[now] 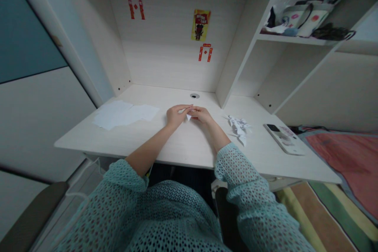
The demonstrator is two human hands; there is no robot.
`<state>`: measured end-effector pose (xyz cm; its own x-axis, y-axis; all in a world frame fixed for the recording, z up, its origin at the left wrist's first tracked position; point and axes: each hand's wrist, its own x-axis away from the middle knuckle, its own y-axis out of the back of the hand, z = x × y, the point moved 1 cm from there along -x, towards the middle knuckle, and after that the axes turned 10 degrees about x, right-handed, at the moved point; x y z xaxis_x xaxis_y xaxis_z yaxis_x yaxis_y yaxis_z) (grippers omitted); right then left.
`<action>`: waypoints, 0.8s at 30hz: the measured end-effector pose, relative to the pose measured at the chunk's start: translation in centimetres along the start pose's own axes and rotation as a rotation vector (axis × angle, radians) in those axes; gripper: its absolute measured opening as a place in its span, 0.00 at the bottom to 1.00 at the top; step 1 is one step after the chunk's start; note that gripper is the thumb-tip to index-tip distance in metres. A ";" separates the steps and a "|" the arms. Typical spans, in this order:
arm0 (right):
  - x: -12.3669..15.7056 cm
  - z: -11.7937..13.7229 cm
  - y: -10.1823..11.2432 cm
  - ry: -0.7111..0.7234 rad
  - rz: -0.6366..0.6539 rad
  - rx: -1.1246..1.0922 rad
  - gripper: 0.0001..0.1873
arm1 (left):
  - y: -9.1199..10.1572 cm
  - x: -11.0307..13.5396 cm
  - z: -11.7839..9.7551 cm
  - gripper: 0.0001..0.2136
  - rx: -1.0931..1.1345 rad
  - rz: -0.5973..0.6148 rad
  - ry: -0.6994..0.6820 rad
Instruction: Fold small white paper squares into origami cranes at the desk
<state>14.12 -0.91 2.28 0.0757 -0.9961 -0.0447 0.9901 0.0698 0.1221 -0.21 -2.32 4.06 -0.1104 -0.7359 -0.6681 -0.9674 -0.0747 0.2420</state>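
Both hands meet over the middle of the white desk, fingertips close together. Between them is a small piece of folded white paper, of which only a pointed corner shows. My left hand pinches it from the left, thumb and fingers closed. My right hand grips it from the right with bent fingers, hiding most of the paper. To the right lies a small pile of folded white paper pieces. Several flat white paper sheets are spread at the left, some overlapping.
A phone lies on the right of the desk. Upright shelf panels rise behind. Cups with scissors and pens stand on the upper right shelf. A round cable hole is near the back wall. Striped bedding is at lower right.
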 end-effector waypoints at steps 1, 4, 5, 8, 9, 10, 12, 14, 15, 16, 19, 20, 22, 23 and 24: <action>0.0 0.0 0.0 -0.001 0.000 0.001 0.18 | 0.0 0.0 0.0 0.08 0.009 -0.004 0.017; -0.2 -0.2 0.0 -0.002 0.008 0.003 0.19 | 0.0 0.0 -0.3 0.09 0.031 -0.020 0.031; -0.2 -0.2 0.0 -0.002 0.008 0.003 0.19 | 0.0 0.0 -0.3 0.09 0.033 -0.023 0.028; -0.3 -0.4 0.1 -0.006 -0.005 0.000 0.19 | 0.0 0.0 -0.4 0.08 0.017 -0.014 0.014; -0.3 -0.4 0.1 -0.010 -0.009 -0.001 0.19 | 0.0 0.0 -0.3 0.08 0.002 -0.008 0.006; -0.4 -0.5 0.1 -0.014 -0.013 -0.002 0.20 | 0.1 0.0 -0.1 0.08 -0.022 -0.002 -0.006; -0.4 -0.6 0.1 -0.019 -0.021 -0.006 0.22 | 0.2 -0.2 0.3 0.07 -0.091 0.012 -0.039; -0.4 -0.6 0.2 -0.020 -0.042 -0.021 0.24 | 0.4 -0.3 0.7 0.07 -0.168 0.034 -0.084; -0.4 -0.5 0.2 -0.020 -0.057 -0.032 0.26 | 0.4 -0.3 0.9 0.07 -0.197 0.049 -0.110; -0.4 -0.5 0.2 -0.020 -0.077 -0.042 0.27 | 0.5 -0.3 1.0 0.07 -0.220 0.065 -0.134; -0.4 -0.1 0.4 -0.009 -0.153 -0.052 0.28 | 0.5 -0.2 0.9 0.08 -0.252 0.092 -0.180; -0.3 0.1 0.4 -0.006 -0.177 -0.051 0.27 | 0.5 -0.2 0.9 0.08 -0.252 0.091 -0.184; -0.3 0.4 0.5 0.004 -0.216 -0.051 0.27 | 0.5 -0.2 0.7 0.08 -0.237 0.077 -0.179; -0.3 0.5 0.6 0.010 -0.230 -0.050 0.26 | 0.5 -0.2 0.6 0.08 -0.221 0.068 -0.170; -0.3 0.6 0.6 0.018 -0.240 -0.046 0.26 | 0.5 -0.2 0.6 0.07 -0.199 0.059 -0.157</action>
<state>14.60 -0.63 2.98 -0.1605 -0.9834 -0.0846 0.9842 -0.1659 0.0611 -0.81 -1.82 3.89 -0.2144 -0.6308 -0.7458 -0.8959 -0.1771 0.4074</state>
